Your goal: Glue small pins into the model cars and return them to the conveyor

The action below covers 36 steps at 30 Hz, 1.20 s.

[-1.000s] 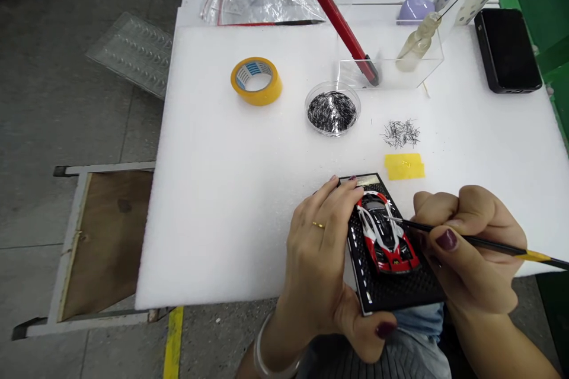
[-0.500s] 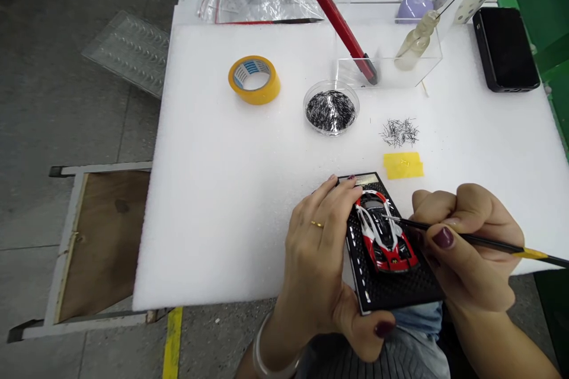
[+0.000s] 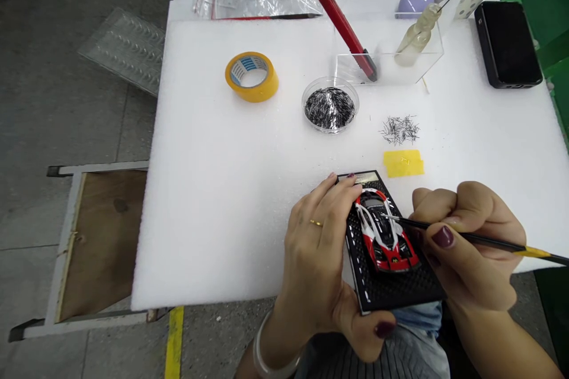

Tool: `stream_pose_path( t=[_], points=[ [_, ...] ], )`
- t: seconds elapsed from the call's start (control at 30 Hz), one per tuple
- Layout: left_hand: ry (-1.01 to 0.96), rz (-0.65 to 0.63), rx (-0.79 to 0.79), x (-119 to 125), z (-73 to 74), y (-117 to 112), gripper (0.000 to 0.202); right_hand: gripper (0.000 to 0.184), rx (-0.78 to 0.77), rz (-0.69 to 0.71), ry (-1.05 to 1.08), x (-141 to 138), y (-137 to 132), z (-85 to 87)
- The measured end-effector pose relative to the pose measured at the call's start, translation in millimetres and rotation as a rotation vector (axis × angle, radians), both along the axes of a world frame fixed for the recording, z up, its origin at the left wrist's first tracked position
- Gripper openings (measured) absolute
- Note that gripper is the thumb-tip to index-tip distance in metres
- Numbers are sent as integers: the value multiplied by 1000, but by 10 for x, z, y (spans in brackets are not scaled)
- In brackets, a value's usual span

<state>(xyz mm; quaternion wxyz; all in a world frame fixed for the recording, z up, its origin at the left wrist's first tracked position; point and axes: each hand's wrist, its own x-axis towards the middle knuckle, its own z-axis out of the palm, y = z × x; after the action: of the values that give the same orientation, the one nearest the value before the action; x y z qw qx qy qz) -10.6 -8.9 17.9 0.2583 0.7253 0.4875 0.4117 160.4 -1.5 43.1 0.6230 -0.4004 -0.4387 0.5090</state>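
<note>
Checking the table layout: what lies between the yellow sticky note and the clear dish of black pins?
In the head view, a loose heap of black pins lies on the white foam between the yellow note and the dish; the rest is bare foam.

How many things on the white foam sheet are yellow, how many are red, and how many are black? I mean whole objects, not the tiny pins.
Yellow: 2, the tape roll and the sticky strip.
Red: 2, the red-handled tool and the model car.
Black: 2, the black box and the display base.
Total: 6.
</note>
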Motion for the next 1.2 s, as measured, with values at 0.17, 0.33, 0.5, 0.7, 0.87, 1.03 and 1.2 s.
stream_pose_path(
  t=[0.17,0.33,0.5,0.7,0.87,1.03,1.2],
  points=[
    [-22,-8,-9,1,-10,6,55,16,4,-11,-17,0,-7,2],
    [-10,-11,-4,-6,-10,8,57,15,5,-20,-33,3,2,-7],
    [6,-2,-24,-8,-5,4,49,14,14,-7,-11,-2,-1,-8],
    [-15,-7,-23,-1,-12,-5,49,13,15,11,11,-1,-8,2],
    [4,1,-23,-2,-9,-2,48,13,17,7,11,4,-13,-18],
    [15,3,-13,2,-11,2,47,13,16,6,-19,4,-15,-6],
    [-5,-6,-31,-15,-19,-6,46,15,-36,7,-33,-4,-26,16]
  ],
)
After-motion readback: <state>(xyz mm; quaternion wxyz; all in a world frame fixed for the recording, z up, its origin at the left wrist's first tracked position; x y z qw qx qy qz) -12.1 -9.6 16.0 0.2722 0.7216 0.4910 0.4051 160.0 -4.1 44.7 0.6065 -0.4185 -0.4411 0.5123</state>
